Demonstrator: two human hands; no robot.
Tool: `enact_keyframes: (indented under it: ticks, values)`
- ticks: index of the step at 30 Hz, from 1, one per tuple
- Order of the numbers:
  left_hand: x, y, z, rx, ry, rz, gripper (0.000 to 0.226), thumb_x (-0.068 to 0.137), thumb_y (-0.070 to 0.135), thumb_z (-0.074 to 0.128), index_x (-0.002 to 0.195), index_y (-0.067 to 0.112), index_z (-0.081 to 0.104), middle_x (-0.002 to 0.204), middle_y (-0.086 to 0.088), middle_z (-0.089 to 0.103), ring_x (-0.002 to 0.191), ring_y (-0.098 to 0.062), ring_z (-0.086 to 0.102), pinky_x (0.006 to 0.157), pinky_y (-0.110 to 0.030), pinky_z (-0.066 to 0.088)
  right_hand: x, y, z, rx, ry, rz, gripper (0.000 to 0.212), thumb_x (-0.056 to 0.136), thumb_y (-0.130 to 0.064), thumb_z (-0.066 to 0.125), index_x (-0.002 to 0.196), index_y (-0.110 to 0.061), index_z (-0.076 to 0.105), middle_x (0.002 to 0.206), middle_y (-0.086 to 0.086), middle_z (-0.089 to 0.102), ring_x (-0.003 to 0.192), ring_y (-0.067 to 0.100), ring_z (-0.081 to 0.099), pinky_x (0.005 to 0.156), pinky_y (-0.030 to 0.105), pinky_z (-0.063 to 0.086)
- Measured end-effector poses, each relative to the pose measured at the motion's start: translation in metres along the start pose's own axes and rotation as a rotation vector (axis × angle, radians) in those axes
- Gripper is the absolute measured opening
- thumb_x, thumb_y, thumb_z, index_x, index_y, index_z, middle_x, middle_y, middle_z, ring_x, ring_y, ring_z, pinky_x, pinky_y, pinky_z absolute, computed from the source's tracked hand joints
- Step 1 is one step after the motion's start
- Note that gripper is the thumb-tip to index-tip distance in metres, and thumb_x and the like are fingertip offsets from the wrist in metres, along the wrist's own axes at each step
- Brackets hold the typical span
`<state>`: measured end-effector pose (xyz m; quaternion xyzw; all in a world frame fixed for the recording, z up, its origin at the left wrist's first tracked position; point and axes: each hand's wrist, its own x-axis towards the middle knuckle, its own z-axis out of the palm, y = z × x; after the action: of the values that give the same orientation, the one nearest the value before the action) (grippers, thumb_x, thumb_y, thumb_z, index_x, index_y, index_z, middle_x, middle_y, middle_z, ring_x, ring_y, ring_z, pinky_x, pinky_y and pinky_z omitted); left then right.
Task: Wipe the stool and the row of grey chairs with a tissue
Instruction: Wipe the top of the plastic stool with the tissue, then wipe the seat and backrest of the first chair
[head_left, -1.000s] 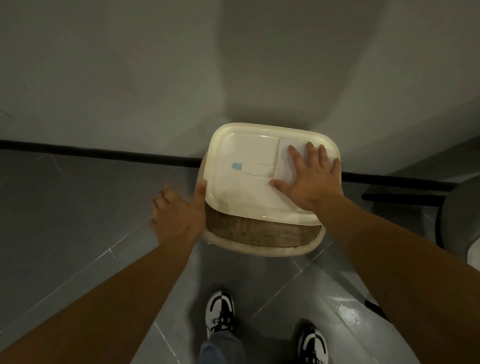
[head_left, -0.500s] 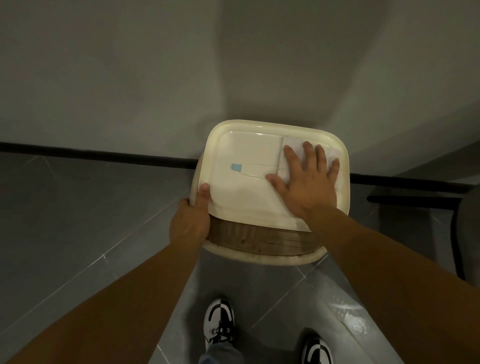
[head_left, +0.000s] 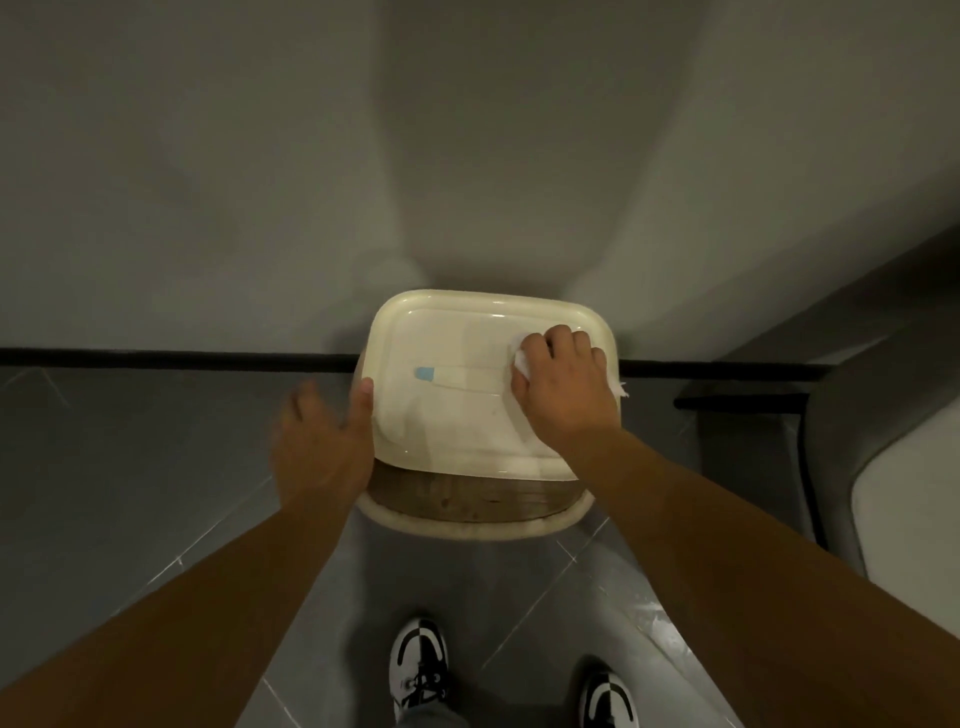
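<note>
Head view: our right hand (head_left: 563, 384) curls its fingers round the bunched white tissue (head_left: 521, 357) on the far right part of the cream stool (head_left: 447, 415) top. Our left hand (head_left: 322, 441) is spread and relaxed, thumb against the stool's left rim. The stool stands on grey floor tiles (head_left: 130, 467) against a pale wall (head_left: 260, 182); a grey chair (head_left: 893, 467) sits at right.

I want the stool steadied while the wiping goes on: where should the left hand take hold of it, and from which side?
Grip the left edge of the stool seat, coming in from its left. The raised cream rim there is bare, and the left hand already lies against it with its thumb on the rim. The right hand bunches the tissue on the seat's right side, so the left edge keeps clear of the wiping.
</note>
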<state>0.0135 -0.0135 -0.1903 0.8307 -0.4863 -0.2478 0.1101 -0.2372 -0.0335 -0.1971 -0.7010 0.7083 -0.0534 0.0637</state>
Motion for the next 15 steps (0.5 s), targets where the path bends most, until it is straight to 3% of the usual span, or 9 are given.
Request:
enact_keyframes:
  ticks: [5, 15]
  values:
    - [-0.017, 0.035, -0.057, 0.251, 0.113, 0.334, 0.086, 0.086, 0.079, 0.020, 0.148, 0.019, 0.025, 0.155, -0.015, 0.024, 0.144, -0.035, 0.015, 0.113, -0.057, 0.015, -0.018, 0.007, -0.072, -0.038, 0.004, 0.003, 0.031, 0.094, -0.039, 0.049, 0.113, -0.015, 0.056, 0.108, 0.008, 0.053, 0.097, 0.028, 0.046, 0.085, 0.043, 0.038]
    - [-0.102, 0.155, -0.135, 0.485, 0.007, 0.890, 0.080, 0.087, 0.072, 0.025, 0.139, 0.013, 0.040, 0.143, -0.020, 0.038, 0.134, -0.041, 0.028, 0.108, -0.062, 0.022, -0.132, 0.083, -0.233, -0.100, -0.016, 0.265, 0.035, 0.088, -0.044, 0.049, 0.109, -0.018, 0.059, 0.104, 0.005, 0.055, 0.095, 0.026, 0.047, 0.083, 0.041, 0.041]
